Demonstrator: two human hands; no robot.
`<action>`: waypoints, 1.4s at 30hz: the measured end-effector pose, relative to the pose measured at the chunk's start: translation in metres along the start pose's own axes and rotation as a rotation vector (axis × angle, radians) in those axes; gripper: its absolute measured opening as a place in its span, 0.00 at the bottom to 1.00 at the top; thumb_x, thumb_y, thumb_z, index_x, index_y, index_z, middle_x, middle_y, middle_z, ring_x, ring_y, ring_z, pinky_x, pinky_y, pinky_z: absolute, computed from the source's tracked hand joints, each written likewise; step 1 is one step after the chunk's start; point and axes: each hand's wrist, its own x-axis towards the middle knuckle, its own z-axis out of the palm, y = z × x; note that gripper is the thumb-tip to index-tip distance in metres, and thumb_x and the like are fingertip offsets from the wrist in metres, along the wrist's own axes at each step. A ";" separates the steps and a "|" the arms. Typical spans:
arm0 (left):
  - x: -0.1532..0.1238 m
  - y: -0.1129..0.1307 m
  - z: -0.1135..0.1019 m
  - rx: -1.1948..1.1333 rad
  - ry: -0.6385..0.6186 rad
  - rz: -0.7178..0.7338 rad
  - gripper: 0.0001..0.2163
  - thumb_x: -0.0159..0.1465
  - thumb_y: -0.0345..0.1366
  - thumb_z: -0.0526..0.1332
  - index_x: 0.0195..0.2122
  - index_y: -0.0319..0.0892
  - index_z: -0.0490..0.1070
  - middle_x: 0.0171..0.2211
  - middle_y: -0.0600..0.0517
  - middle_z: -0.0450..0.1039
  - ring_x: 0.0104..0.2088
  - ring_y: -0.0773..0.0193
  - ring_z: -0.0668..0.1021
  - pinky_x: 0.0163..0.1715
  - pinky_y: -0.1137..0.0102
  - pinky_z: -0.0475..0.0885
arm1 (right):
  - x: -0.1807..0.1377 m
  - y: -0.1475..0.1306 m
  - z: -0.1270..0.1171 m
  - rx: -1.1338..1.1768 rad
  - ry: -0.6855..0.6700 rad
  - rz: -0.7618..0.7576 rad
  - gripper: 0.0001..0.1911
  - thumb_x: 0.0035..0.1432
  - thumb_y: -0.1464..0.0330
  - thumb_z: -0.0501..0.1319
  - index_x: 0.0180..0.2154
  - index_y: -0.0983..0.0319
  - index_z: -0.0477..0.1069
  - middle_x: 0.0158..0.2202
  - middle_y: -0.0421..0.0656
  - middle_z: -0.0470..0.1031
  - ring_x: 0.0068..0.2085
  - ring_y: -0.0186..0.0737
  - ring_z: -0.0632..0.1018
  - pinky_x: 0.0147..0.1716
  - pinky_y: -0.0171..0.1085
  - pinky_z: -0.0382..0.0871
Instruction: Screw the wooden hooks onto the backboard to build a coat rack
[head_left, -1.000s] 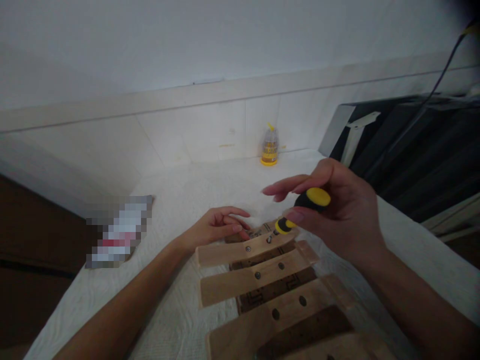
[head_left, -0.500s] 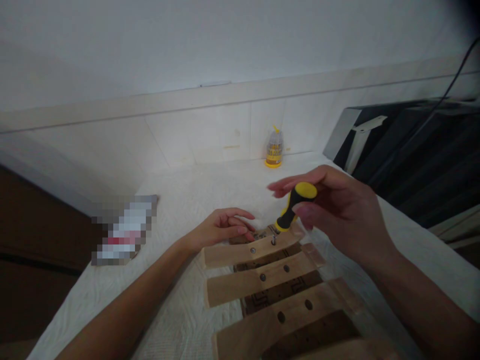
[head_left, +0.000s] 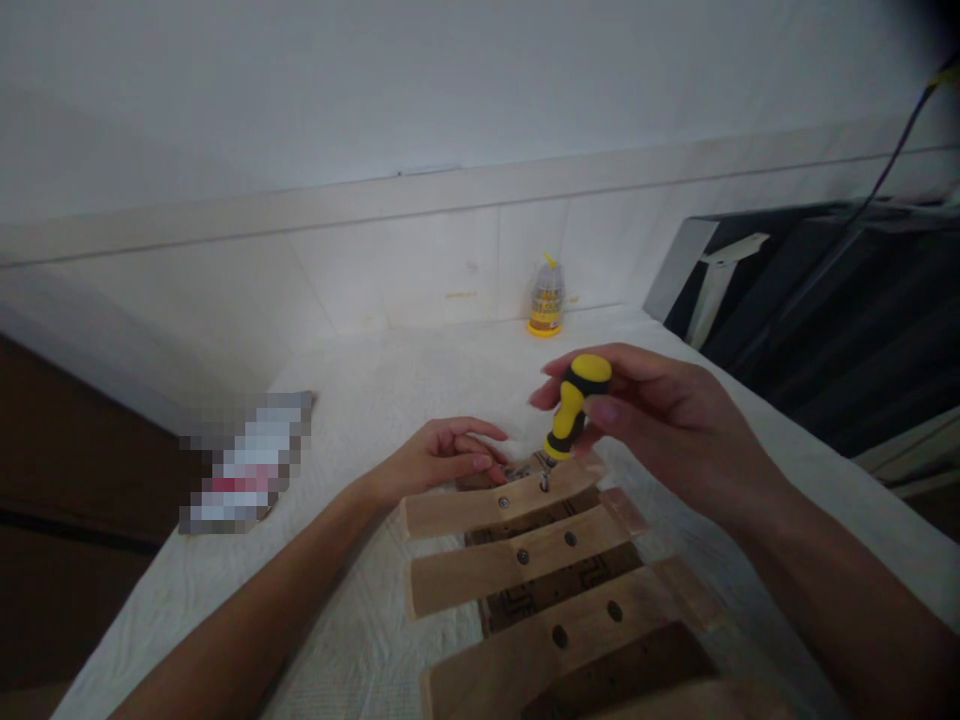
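My right hand (head_left: 660,420) is closed around a yellow and black screwdriver (head_left: 574,405), held tilted with its tip down. Its tip meets a screw (head_left: 545,482) standing up from a hole in the farthest wooden slat (head_left: 450,512). A second screw (head_left: 504,503) sits in that slat, to the left. My left hand (head_left: 457,455) lies at the slat's far edge, fingers loosely bent and apart, fingertips touching the dark patterned board (head_left: 517,600) beneath or close to it. Nearer slats (head_left: 465,580) cross the same board, with dark round holes in them.
A clear and yellow bit container (head_left: 545,300) stands by the wall at the back. A blurred packet (head_left: 247,465) lies at the left edge of the white-covered table (head_left: 360,380). Black panels (head_left: 840,270) and a pale bracket (head_left: 724,280) are at the right.
The screwdriver has turned in my right hand, with more yellow handle showing, and its top has shifted slightly left. My left hand and the slats stay put.
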 end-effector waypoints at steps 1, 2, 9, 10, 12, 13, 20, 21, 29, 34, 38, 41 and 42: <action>0.000 0.000 0.000 0.002 0.001 0.000 0.15 0.55 0.35 0.67 0.43 0.38 0.71 0.32 0.48 0.80 0.32 0.65 0.80 0.35 0.72 0.71 | 0.000 0.000 0.001 -0.048 0.039 -0.022 0.06 0.52 0.67 0.65 0.36 0.58 0.74 0.35 0.40 0.79 0.33 0.34 0.79 0.24 0.31 0.75; 0.000 0.001 0.000 0.003 0.004 -0.001 0.15 0.55 0.35 0.67 0.43 0.38 0.71 0.31 0.48 0.80 0.32 0.65 0.80 0.35 0.72 0.71 | 0.000 0.000 0.001 -0.087 0.078 -0.043 0.06 0.50 0.69 0.66 0.34 0.59 0.73 0.35 0.40 0.79 0.32 0.34 0.79 0.23 0.31 0.74; 0.001 0.000 0.001 -0.010 0.019 -0.001 0.15 0.54 0.34 0.67 0.43 0.37 0.71 0.31 0.48 0.80 0.32 0.66 0.80 0.34 0.72 0.71 | -0.001 0.003 0.004 0.014 0.075 -0.016 0.12 0.51 0.70 0.66 0.30 0.57 0.60 0.22 0.33 0.75 0.20 0.31 0.74 0.18 0.30 0.69; 0.001 0.000 0.001 -0.014 0.019 -0.001 0.15 0.54 0.34 0.67 0.43 0.37 0.71 0.31 0.48 0.80 0.32 0.66 0.80 0.34 0.73 0.71 | -0.001 0.004 0.003 0.016 0.058 -0.010 0.11 0.51 0.70 0.65 0.32 0.57 0.62 0.21 0.33 0.74 0.20 0.30 0.74 0.17 0.29 0.69; 0.001 0.001 0.002 -0.019 0.015 0.000 0.15 0.55 0.33 0.67 0.42 0.37 0.71 0.31 0.49 0.80 0.32 0.66 0.80 0.34 0.73 0.71 | -0.001 0.004 0.002 0.013 0.013 -0.001 0.11 0.52 0.70 0.65 0.36 0.57 0.64 0.23 0.33 0.74 0.21 0.30 0.74 0.18 0.29 0.69; 0.001 0.001 0.002 -0.019 0.011 0.000 0.14 0.55 0.33 0.67 0.42 0.37 0.72 0.31 0.49 0.80 0.32 0.67 0.80 0.34 0.73 0.71 | -0.001 0.004 0.000 0.017 -0.021 0.005 0.10 0.53 0.70 0.64 0.38 0.57 0.66 0.24 0.34 0.74 0.22 0.29 0.74 0.18 0.28 0.68; 0.002 -0.002 -0.002 -0.004 -0.019 0.014 0.14 0.56 0.33 0.66 0.44 0.38 0.71 0.32 0.48 0.80 0.32 0.67 0.80 0.35 0.73 0.71 | 0.001 0.002 -0.013 -0.029 -0.162 0.048 0.11 0.51 0.71 0.65 0.39 0.57 0.71 0.31 0.38 0.76 0.27 0.31 0.76 0.20 0.29 0.70; 0.002 -0.003 -0.003 0.001 -0.022 0.017 0.14 0.57 0.33 0.66 0.44 0.38 0.71 0.33 0.48 0.80 0.33 0.67 0.80 0.35 0.73 0.71 | 0.002 0.002 -0.012 -0.062 -0.140 0.034 0.10 0.48 0.71 0.67 0.36 0.58 0.72 0.28 0.37 0.75 0.26 0.31 0.75 0.20 0.29 0.69; 0.002 -0.004 -0.002 -0.024 -0.032 0.031 0.13 0.56 0.33 0.66 0.43 0.38 0.71 0.31 0.49 0.80 0.32 0.68 0.80 0.34 0.73 0.71 | 0.002 0.008 0.005 -0.040 -0.045 0.052 0.14 0.44 0.67 0.69 0.23 0.61 0.63 0.22 0.36 0.69 0.21 0.28 0.69 0.18 0.29 0.62; 0.002 -0.001 -0.001 -0.010 -0.029 0.026 0.14 0.56 0.33 0.66 0.44 0.38 0.71 0.31 0.50 0.80 0.31 0.68 0.80 0.33 0.75 0.71 | 0.001 0.009 0.000 0.158 -0.197 0.180 0.13 0.47 0.67 0.68 0.30 0.61 0.64 0.24 0.35 0.70 0.22 0.27 0.71 0.19 0.27 0.64; 0.002 -0.001 -0.001 -0.001 -0.016 0.015 0.14 0.56 0.33 0.66 0.44 0.38 0.71 0.32 0.49 0.80 0.32 0.67 0.80 0.34 0.74 0.71 | 0.003 0.011 -0.009 0.220 -0.279 0.295 0.13 0.51 0.63 0.65 0.37 0.62 0.69 0.29 0.39 0.73 0.20 0.26 0.68 0.16 0.28 0.62; 0.002 -0.003 -0.002 -0.011 -0.018 0.016 0.15 0.56 0.33 0.66 0.44 0.38 0.71 0.32 0.49 0.80 0.32 0.67 0.80 0.34 0.73 0.72 | 0.005 0.011 -0.011 0.111 -0.244 0.311 0.12 0.47 0.64 0.68 0.31 0.63 0.71 0.26 0.39 0.73 0.19 0.26 0.68 0.15 0.28 0.62; 0.002 -0.003 -0.002 -0.015 -0.017 0.017 0.15 0.56 0.33 0.67 0.44 0.38 0.71 0.32 0.49 0.80 0.32 0.67 0.80 0.34 0.73 0.72 | 0.005 0.011 -0.010 0.068 -0.205 0.287 0.11 0.44 0.65 0.69 0.28 0.63 0.71 0.25 0.39 0.73 0.20 0.27 0.68 0.16 0.29 0.62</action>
